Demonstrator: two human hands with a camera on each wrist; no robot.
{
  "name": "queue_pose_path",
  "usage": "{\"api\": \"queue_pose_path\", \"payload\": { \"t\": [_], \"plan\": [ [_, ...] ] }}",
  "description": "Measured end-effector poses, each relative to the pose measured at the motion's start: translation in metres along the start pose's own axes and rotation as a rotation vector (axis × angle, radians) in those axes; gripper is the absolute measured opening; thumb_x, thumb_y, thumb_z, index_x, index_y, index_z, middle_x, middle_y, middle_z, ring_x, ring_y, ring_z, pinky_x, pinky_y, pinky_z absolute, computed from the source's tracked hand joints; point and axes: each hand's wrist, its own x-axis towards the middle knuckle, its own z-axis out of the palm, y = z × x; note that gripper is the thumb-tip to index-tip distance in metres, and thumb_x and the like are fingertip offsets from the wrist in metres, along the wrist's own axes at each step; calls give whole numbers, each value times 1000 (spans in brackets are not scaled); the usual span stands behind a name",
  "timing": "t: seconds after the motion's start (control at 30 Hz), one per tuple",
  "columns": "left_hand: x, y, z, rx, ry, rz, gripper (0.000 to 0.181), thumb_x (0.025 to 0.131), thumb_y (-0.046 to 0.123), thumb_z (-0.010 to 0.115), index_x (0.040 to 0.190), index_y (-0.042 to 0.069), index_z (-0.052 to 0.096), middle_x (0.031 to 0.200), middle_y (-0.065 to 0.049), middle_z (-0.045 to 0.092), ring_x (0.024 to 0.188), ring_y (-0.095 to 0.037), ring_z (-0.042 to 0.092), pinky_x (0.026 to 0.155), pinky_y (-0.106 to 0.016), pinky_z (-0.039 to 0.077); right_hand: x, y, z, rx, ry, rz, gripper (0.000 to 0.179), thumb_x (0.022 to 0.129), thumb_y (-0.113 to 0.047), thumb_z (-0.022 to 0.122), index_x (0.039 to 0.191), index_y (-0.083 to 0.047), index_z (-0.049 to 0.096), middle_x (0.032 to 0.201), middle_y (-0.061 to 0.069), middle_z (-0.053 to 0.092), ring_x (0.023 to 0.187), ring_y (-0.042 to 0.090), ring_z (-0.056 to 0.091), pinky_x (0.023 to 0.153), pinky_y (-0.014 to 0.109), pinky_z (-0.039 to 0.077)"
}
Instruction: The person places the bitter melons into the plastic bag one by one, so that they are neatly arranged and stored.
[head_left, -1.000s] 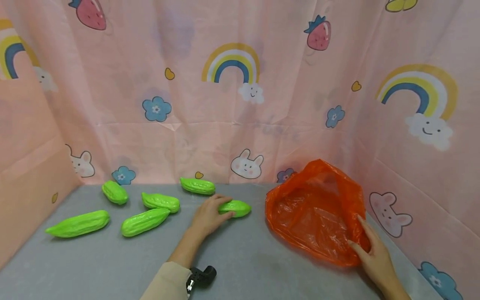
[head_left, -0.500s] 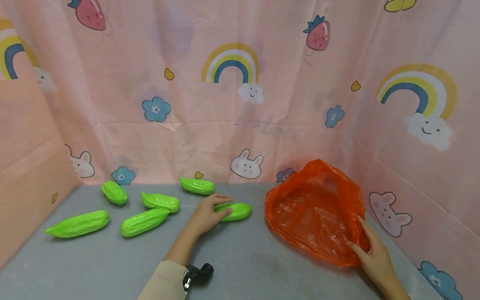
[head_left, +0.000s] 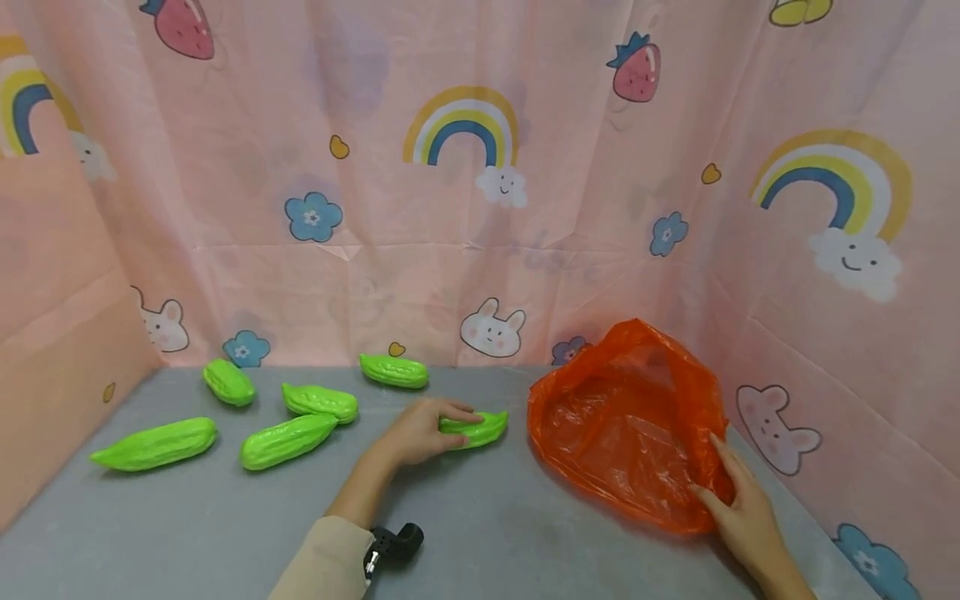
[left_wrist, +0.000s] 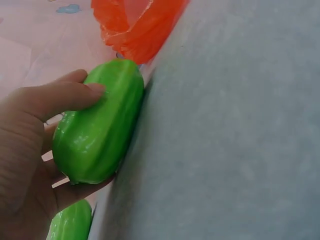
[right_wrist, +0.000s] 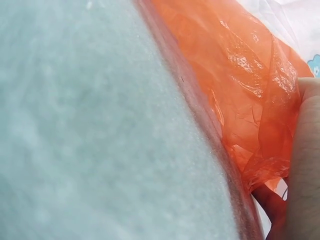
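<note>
My left hand [head_left: 422, 432] grips a glossy green bitter melon [head_left: 491, 428] low over the grey table, left of an orange plastic bag. In the left wrist view the thumb lies across the top of the ridged melon [left_wrist: 107, 117] and other fingers reach beneath it. The orange bag [head_left: 622, 429] lies on its side with its mouth spread toward me. At the bag's right edge, my right hand [head_left: 748, 512] pinches the film between thumb and fingers. Crumpled bag film [right_wrist: 250, 95] runs up to the right hand in its wrist view.
Several more bitter melons lie on the grey table [head_left: 510, 533]: one at the back [head_left: 393, 372], others to the left, including a long one [head_left: 156, 444] and a short one [head_left: 228, 382]. A pink printed curtain [head_left: 450, 275] closes off the back and sides.
My left hand has shifted its hold on the bitter melon, whose far tip has swung slightly upward and to the right. The right hand and the bag have hardly moved.
</note>
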Motion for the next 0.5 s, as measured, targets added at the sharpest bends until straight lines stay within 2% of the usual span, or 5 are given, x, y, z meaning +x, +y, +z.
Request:
{"api": "queue_pose_path", "payload": {
  "t": [0.1, 0.13, 0.23, 0.4, 0.5],
  "plan": [
    [1, 5, 0, 23, -8, 0, 35, 88, 17, 75, 123, 20, 75, 132, -7, 70, 132, -30, 59, 112, -51, 45, 0, -1, 1, 2, 12, -7, 78, 95, -15, 66, 160, -5, 24, 158, 37, 27, 141, 59, 28, 126, 54, 12],
    [1, 6, 0, 23, -5, 0, 35, 88, 17, 74, 123, 20, 75, 131, -7, 70, 131, -30, 60, 111, -50, 45, 1, -2, 0, 7, 7, 2, 78, 95, -15, 67, 160, -4, 24, 158, 37, 26, 141, 60, 27, 121, 67, 12],
    [2, 10, 1, 12, 13, 1, 34, 89, 17, 75, 122, 20, 75, 129, -6, 72, 130, -28, 61, 111, -50, 46, 2, -4, -1, 15, -9, 22, 79, 95, -16, 67, 160, -3, 23, 159, 37, 25, 142, 60, 26, 112, 77, 18],
    [7, 19, 4, -46, 43, 2, 34, 90, 18, 75, 124, 21, 74, 128, -3, 72, 128, -24, 62, 110, -47, 47, 2, -4, -3, 24, -32, 56, 80, 96, -17, 66, 161, -4, 21, 161, 36, 21, 142, 60, 25, 109, 78, 22],
    [12, 26, 6, -66, 32, 13, 36, 92, 20, 74, 127, 22, 73, 130, -2, 71, 128, -23, 62, 109, -46, 49, 0, -2, -4, 15, -17, 37, 81, 95, -16, 67, 161, -4, 22, 160, 37, 23, 141, 61, 26, 110, 78, 22]
  ]
}}
